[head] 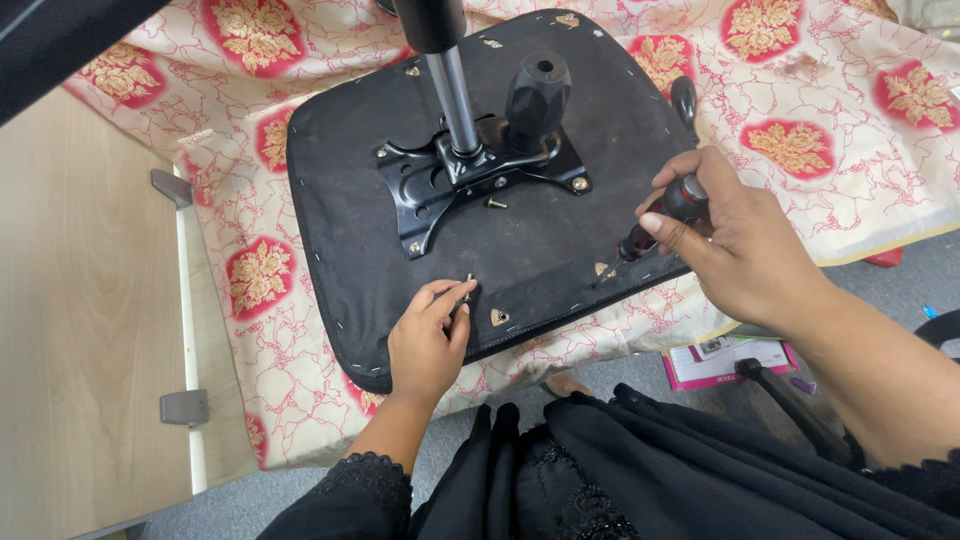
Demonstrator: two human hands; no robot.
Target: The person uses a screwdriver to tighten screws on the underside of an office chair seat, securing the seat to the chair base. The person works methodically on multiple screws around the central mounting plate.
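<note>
We pinch a bolt (467, 288) in left hand (428, 345) fingertips near the seat (350, 200) front edge; right hand (735, 240) wraps the screwdriver (655, 222), tip probably at a bracket hole. Mid-fastening, we judge; next needs bolt seated in its hole.

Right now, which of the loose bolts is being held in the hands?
The bolt near the seat's front edge, pinched by the left hand; the other bolt lies untouched beside the black metal plate.

An indoor room, probably an office or a home used as a makeshift workshop, is shown. A grey carpeted floor (900, 275) and a pale wooden panel with grey metal brackets (90, 330) are seen. A red and cream floral cloth (800, 110) has been spread as a work surface, on which an upturned chair seat (520, 240) is laid.
</note>
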